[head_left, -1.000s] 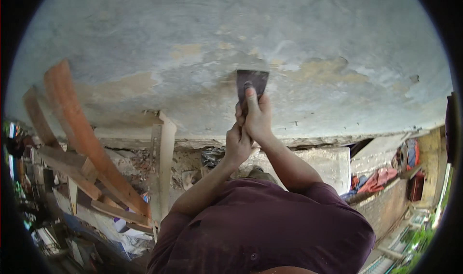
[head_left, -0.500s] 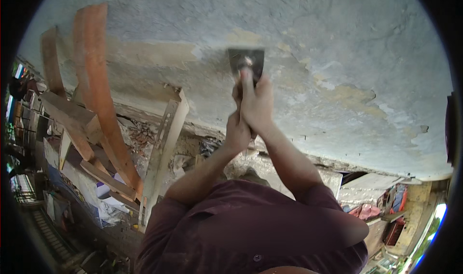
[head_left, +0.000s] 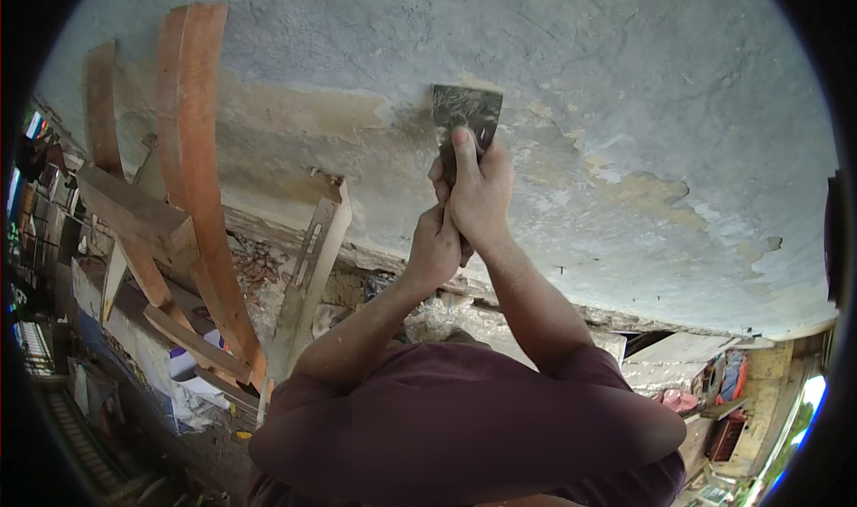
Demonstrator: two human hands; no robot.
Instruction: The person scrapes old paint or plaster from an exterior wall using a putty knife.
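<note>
A wide-bladed scraper [head_left: 467,107] lies against the wall [head_left: 616,78], its blade pointing up and away from me. My right hand [head_left: 482,190] is closed around its upper part, with the thumb pressed along the base of the blade. Just below and to the left, my left hand [head_left: 436,246] is wrapped around the lower end of the handle, most of which the fingers hide. Grey-blue paint covers much of the wall, with bare tan patches [head_left: 647,188] to the right and left of the blade.
Upright wooden planks [head_left: 198,105] lean at the left, joined to a wooden frame [head_left: 134,205]. A pale slotted post [head_left: 314,257] stands nearer. Rubble [head_left: 254,261] lies along the wall's foot. Reddish cloth items [head_left: 680,402] and boards sit at the lower right.
In the picture, the scraper and both hands have shifted slightly right. The blade has gone from blurred to sharp, and its face shows more light. Both hands keep their grip.
</note>
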